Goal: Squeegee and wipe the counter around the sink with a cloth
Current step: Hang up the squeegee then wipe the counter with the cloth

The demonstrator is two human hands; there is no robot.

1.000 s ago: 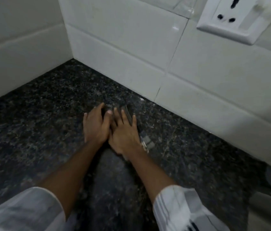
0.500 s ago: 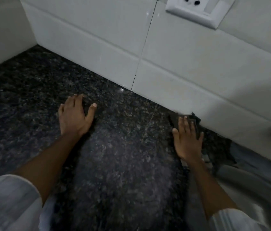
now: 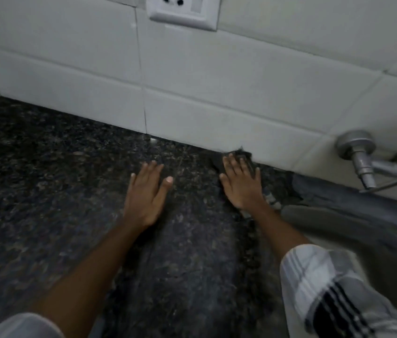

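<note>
From my remote seat I see the dark speckled stone surface [image 3: 46, 179] filling the left and middle of the view; it runs back to a wall of pale tiles [image 3: 217, 93], and at far left a second wall meets it in a corner. The left hand [image 3: 145, 196] lies palm down on the bare stone, fingers spread flat and pointing toward the wall, thumb out to the right; it has hold of nothing. High on the tiles, a little right of that hand, sits a white wall socket [image 3: 183, 11].

Further right, the right hand [image 3: 240, 184] is also flat and palm down, fingers stretched toward the wall; it presses on a dark cloth [image 3: 236, 156] rather than gripping it. The cloth lies on the surface right at the foot of the tiles, its far edge touching them; what shows of it peeks out past the fingertips and along the hand's right side, so its long axis seems to run from the wall back toward me, under the palm, though most of it is hidden and blurred.

Just right of the cloth the stone gives way to the grey rim of the sink [image 3: 339, 220]; a metal tap fitting [image 3: 358, 152] juts from the wall above it. A white striped sleeve [image 3: 326, 289] covers the right forearm at lower right.
</note>
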